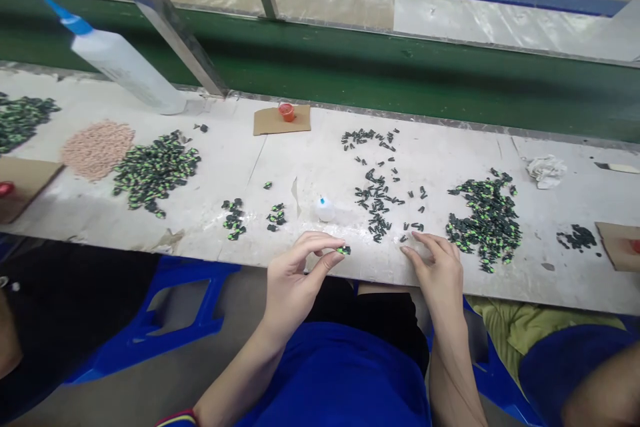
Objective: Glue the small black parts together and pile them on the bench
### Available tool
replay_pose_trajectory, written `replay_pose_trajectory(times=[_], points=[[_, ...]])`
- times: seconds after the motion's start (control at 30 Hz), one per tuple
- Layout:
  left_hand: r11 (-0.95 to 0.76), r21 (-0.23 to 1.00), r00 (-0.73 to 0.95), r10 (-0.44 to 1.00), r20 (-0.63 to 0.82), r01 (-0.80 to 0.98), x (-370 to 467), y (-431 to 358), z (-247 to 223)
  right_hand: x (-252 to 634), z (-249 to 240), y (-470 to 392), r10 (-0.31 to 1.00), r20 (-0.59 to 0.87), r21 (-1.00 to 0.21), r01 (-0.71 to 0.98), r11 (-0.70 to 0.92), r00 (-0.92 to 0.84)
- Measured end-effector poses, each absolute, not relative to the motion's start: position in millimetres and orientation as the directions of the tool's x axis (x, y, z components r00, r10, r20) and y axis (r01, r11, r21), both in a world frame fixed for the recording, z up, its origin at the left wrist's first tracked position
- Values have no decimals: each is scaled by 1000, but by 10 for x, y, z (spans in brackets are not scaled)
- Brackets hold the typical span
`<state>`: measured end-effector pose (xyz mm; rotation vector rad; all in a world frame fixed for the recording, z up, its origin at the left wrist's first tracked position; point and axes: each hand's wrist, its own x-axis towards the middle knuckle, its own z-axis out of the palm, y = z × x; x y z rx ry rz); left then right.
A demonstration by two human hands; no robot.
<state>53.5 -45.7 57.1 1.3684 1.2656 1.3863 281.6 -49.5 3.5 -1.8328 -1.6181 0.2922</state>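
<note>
My left hand (300, 273) pinches a small black-and-green piece (344, 250) between thumb and index finger, above the table's near edge. To its right, my right hand (440, 270) hovers low over the table with thumb and index fingertip apart. Just beyond those fingertips lie loose, tiny black V-shaped pieces (417, 227). A scattered pile of similar black V-shaped pieces (377, 203) spreads between and beyond my hands. Past my left hand stands a small white bottle (325, 210) with a blue tip. Small clusters of black-and-green pieces (276, 216) lie to its left.
Black-and-green heaps lie right (487, 220) and left (157, 170), beside a pinkish heap (97, 149). A large white bottle (133, 73), a red cup (287, 112) on cardboard and crumpled tissue (547, 171) stand farther back. People sit on both sides.
</note>
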Motion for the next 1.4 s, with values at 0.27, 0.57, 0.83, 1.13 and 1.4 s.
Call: replay_pose_trajectory(times=[0.27,0.57,0.83,1.13,1.4], points=[[-54,995,-77,995,61,83,536,-455,446,2787,25,-385,956,277,-541,838,70,99],[-103,977,-54,992,115,184,584,-426,464,2514,277,-470,961,240,-867,476,147,141],[-177,951,6,983,182,254,610,-437,489,2123,442,-551,966,129,-990,81,114,223],[-216,933,20,975,220,289,632,-441,470,2040,506,-557,975,-35,-999,10,-38,218],[-218,941,42,976,215,260,641,-432,478,2026,489,-544,981,13,-1000,10,11,196]])
